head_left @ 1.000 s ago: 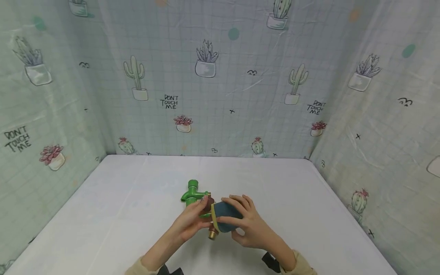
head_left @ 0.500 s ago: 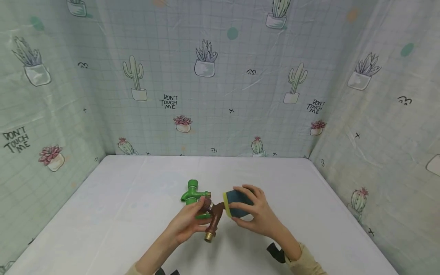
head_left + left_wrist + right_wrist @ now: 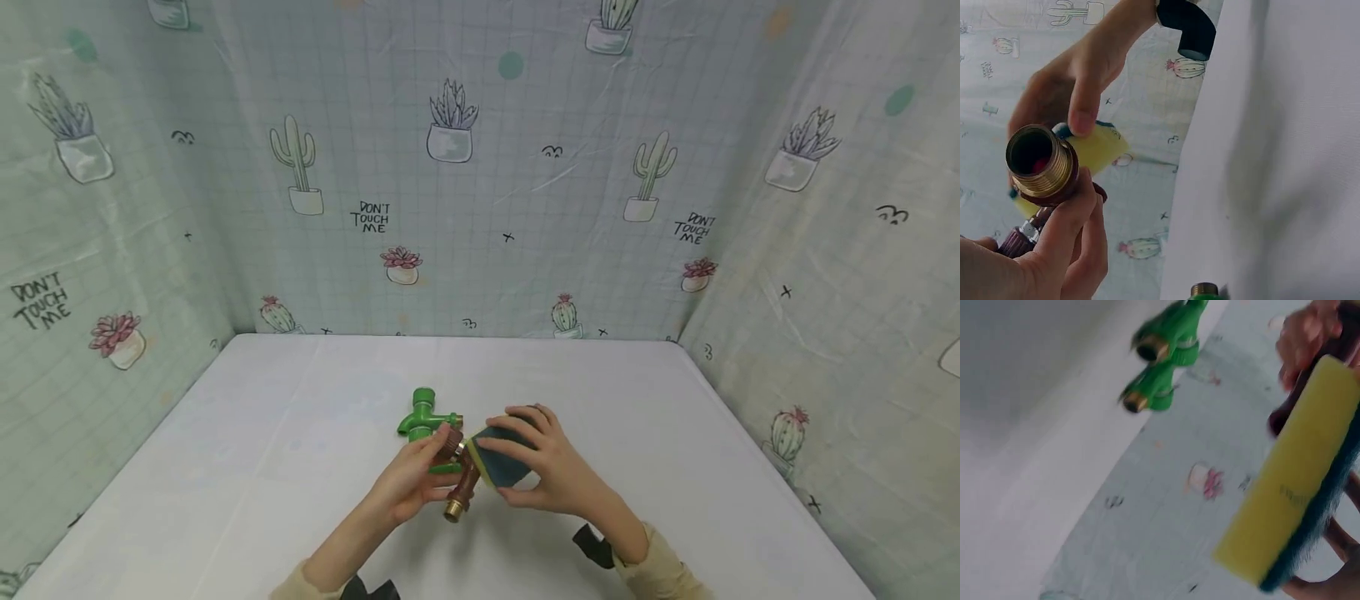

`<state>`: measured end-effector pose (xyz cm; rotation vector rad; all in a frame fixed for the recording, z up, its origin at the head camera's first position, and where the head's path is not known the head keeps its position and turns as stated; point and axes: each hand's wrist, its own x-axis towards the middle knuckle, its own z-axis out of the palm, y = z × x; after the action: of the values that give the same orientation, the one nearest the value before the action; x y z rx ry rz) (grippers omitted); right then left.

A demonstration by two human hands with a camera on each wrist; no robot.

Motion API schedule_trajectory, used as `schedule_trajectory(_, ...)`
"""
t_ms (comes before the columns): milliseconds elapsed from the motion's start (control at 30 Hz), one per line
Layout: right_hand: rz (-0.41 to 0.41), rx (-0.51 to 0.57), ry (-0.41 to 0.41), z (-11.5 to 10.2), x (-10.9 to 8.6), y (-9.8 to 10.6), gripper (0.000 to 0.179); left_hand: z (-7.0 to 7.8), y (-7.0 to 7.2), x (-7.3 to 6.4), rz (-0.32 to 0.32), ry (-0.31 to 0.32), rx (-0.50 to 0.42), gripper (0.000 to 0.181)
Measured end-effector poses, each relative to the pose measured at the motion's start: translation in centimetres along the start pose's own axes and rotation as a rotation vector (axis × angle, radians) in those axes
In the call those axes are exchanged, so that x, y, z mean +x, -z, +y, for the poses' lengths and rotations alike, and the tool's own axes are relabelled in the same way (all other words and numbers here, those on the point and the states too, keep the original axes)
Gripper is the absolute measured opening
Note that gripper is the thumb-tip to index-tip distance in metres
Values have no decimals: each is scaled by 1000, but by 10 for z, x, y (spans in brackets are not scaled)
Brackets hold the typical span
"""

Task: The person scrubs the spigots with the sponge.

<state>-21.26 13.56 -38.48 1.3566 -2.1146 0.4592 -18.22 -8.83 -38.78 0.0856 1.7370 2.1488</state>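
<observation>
My left hand (image 3: 411, 479) grips a brown faucet (image 3: 463, 487) by its knob end, with the brass threaded inlet (image 3: 1050, 175) pointing toward me. In my right hand (image 3: 558, 471) is a sponge (image 3: 506, 458), yellow on one face and dark blue-green and rough on the other. Fingers and thumb spread around the sponge's dark side. Its yellow face (image 3: 1291, 475) lies against the faucet's body and hides the spout in the head view. Both hands are above the table.
Two green faucets lie on the white table (image 3: 300, 450) behind my left hand; the farther green faucet (image 3: 423, 412) shows best, the nearer green faucet (image 3: 446, 468) is partly covered. A cactus-print curtain (image 3: 480, 208) surrounds the table's back and sides.
The sponge moved right and off the faucet's body to its spout, then came back left against the body. The brown faucet turned slightly in my left hand, its brass end shifting left.
</observation>
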Motion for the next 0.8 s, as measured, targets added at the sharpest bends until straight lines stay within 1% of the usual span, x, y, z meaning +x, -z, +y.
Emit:
schedule_trajectory(100,19,-39,-56,13,-3,5,53,1,-1,1,13,-4,-9,75)
schedule_trajectory(167,34,-37,-66,15,-4,7,52,1,-1,1,17,-8,-7,74)
schedule_trajectory(233,33,-10,-37,9,-3,8,54,2,-1,1,18,-14,-3,75)
schedule_trajectory(300,20,18,15,0,-1,5,59,1,-1,2,17,-16,3,75)
schedule_trajectory(400,-10,19,63,-8,0,0,67,1,-2,2,20,-19,11,76)
schedule_trajectory(467,-10,-20,48,-4,-1,-1,70,1,-2,3,24,-15,0,75)
schedule_trajectory(533,1,-63,9,3,-2,2,69,1,-2,2,32,-8,-14,75)
schedule_trajectory(633,27,-94,-21,11,-3,6,68,1,0,2,49,3,-32,74)
schedule_trajectory(667,34,-88,-15,11,-2,7,66,0,0,2,58,6,-33,74)
schedule_trajectory(733,45,-60,23,7,-1,8,65,0,1,2,64,7,-26,75)
schedule_trajectory(800,32,-33,63,1,1,6,64,0,1,2,65,9,-11,75)
